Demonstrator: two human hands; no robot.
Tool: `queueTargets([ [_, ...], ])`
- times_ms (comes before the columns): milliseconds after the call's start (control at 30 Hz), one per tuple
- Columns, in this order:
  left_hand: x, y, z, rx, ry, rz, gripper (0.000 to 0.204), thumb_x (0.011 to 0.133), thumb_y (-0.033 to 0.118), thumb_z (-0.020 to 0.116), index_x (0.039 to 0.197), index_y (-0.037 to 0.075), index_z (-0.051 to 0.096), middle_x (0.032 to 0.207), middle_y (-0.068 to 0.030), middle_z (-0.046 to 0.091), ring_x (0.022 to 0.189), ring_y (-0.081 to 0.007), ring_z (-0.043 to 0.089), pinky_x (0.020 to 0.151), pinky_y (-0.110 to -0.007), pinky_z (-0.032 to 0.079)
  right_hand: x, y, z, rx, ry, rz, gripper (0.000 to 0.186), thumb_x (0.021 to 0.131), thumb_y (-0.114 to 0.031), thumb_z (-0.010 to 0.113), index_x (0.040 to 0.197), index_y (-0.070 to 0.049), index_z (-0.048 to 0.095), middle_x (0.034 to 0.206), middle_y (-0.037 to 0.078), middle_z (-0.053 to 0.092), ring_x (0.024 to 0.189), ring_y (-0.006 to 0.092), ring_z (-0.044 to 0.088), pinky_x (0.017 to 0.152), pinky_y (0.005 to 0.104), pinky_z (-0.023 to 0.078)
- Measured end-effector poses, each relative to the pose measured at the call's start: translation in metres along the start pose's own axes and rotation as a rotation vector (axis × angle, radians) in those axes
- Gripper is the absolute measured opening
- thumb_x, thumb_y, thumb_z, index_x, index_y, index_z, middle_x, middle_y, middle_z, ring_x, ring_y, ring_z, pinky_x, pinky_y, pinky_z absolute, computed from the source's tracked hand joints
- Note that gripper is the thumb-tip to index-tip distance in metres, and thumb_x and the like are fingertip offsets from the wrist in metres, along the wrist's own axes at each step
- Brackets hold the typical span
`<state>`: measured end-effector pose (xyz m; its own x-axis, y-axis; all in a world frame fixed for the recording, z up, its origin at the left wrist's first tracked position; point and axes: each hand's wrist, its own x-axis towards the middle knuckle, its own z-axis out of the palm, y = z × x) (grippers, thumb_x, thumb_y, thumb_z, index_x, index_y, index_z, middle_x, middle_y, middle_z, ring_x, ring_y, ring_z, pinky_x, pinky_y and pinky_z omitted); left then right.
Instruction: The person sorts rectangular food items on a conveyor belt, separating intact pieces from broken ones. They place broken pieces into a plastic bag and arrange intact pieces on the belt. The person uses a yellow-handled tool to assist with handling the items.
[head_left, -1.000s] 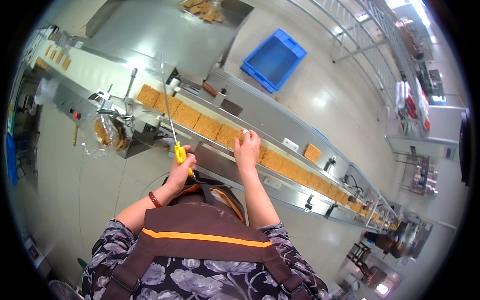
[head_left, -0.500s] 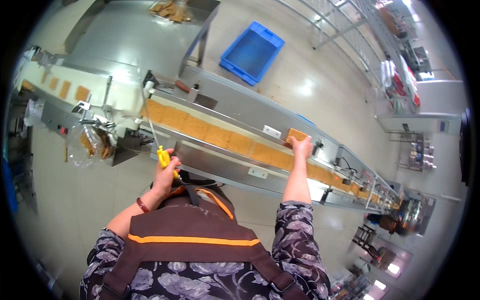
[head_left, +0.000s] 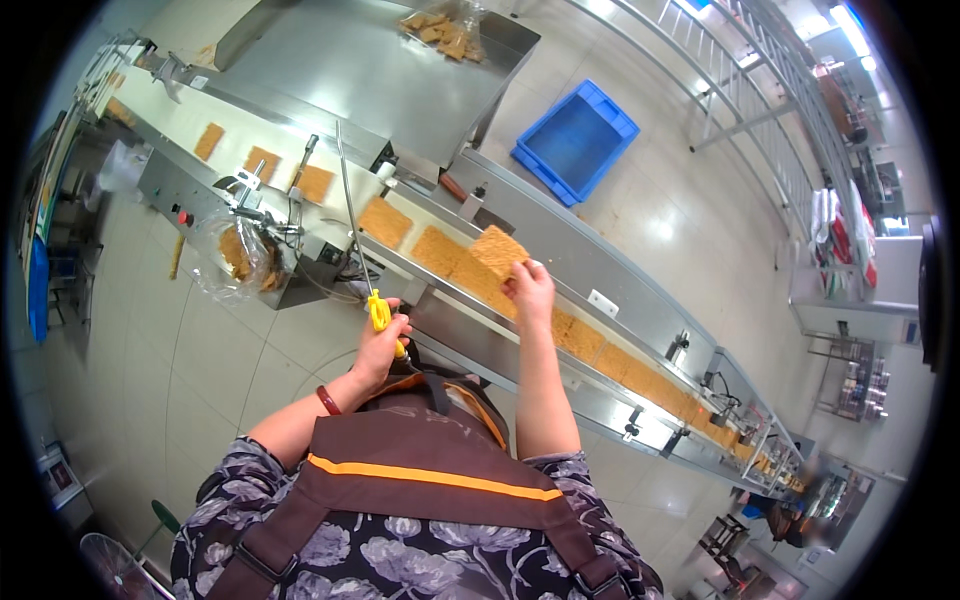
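My right hand [head_left: 531, 292] pinches a square golden-brown biscuit [head_left: 497, 252] by its near edge, raised over the conveyor line. Beneath it a row of similar biscuits [head_left: 437, 250] lies along the pale belt, running from the middle toward the lower right. In my left hand [head_left: 378, 348], close to my apron, is a yellow-handled tool [head_left: 379, 311] with a long thin metal rod pointing up and away across the conveyor. My fingers wrap its handle and partly hide it.
Spaced biscuits [head_left: 208, 141] lie on the wider belt at left. A blue crate [head_left: 576, 143] sits on the floor beyond the conveyor. Bagged biscuit pieces [head_left: 447, 36] rest on the steel table [head_left: 330, 70]. Another plastic bag [head_left: 235, 262] hangs by the machine. A dark-handled tool [head_left: 453, 186] lies beside the belt.
My right hand has moved left along the conveyor with the biscuit, now raised and showing its flat face. Gaps now show between biscuits at the row's left end. The view has shifted left.
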<state>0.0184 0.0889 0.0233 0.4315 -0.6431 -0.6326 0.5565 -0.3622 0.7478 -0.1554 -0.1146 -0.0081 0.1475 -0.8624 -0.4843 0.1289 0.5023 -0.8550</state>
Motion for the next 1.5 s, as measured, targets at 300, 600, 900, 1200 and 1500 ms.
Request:
queueTargets([
  [300, 0.010, 0.005, -0.020, -0.044, 0.007, -0.004, 0.039, 0.092, 0.017, 0.060, 0.129, 0.012, 0.046, 0.104, -0.0031, 0.054, 0.090, -0.0135, 0.058, 0.074, -0.031, 0.050, -0.005, 0.018, 0.025, -0.057, 0.012, 0.080, 0.012, 0.092, -0.015, 0.062, 0.102, -0.009, 0.057, 0.088, -0.001, 0.058, 0.069, 0.0086, 0.054, 0.060, 0.0248, 0.049],
  [600, 0.014, 0.010, -0.023, -0.094, 0.020, 0.002, 0.037, 0.093, 0.015, 0.059, 0.127, 0.011, 0.046, 0.099, -0.0021, 0.056, 0.086, -0.0109, 0.057, 0.073, -0.028, 0.049, -0.005, 0.019, 0.022, 0.022, 0.023, 0.148, 0.015, 0.092, -0.017, 0.062, 0.105, -0.011, 0.056, 0.087, -0.002, 0.058, 0.070, 0.0101, 0.055, 0.062, 0.0269, 0.047],
  [900, 0.019, 0.018, -0.036, -0.045, 0.003, 0.027, 0.036, 0.092, 0.014, 0.059, 0.125, 0.011, 0.046, 0.095, -0.0021, 0.055, 0.084, -0.0108, 0.057, 0.070, -0.027, 0.049, -0.014, 0.006, 0.073, 0.098, -0.004, 0.180, 0.012, 0.093, -0.015, 0.061, 0.102, -0.010, 0.056, 0.084, -0.002, 0.058, 0.068, 0.0095, 0.055, 0.059, 0.0258, 0.045],
  [1200, 0.027, 0.009, -0.046, -0.100, 0.056, -0.003, 0.036, 0.093, 0.016, 0.060, 0.126, 0.013, 0.047, 0.098, -0.0011, 0.056, 0.086, -0.0121, 0.058, 0.072, -0.030, 0.050, 0.010, 0.034, 0.111, -0.041, -0.185, 0.170, 0.014, 0.092, -0.015, 0.061, 0.103, -0.009, 0.058, 0.088, 0.000, 0.059, 0.070, 0.0110, 0.057, 0.058, 0.0257, 0.047],
  [1500, 0.027, 0.017, -0.043, -0.112, 0.035, -0.013, 0.036, 0.092, 0.018, 0.061, 0.125, 0.013, 0.047, 0.100, -0.0014, 0.055, 0.087, -0.0121, 0.056, 0.073, -0.030, 0.048, 0.007, 0.044, 0.135, -0.803, -0.228, -0.244, 0.030, 0.087, -0.018, 0.061, 0.110, 0.002, 0.058, 0.079, 0.010, 0.068, 0.071, 0.0225, 0.065, 0.065, 0.0354, 0.051],
])
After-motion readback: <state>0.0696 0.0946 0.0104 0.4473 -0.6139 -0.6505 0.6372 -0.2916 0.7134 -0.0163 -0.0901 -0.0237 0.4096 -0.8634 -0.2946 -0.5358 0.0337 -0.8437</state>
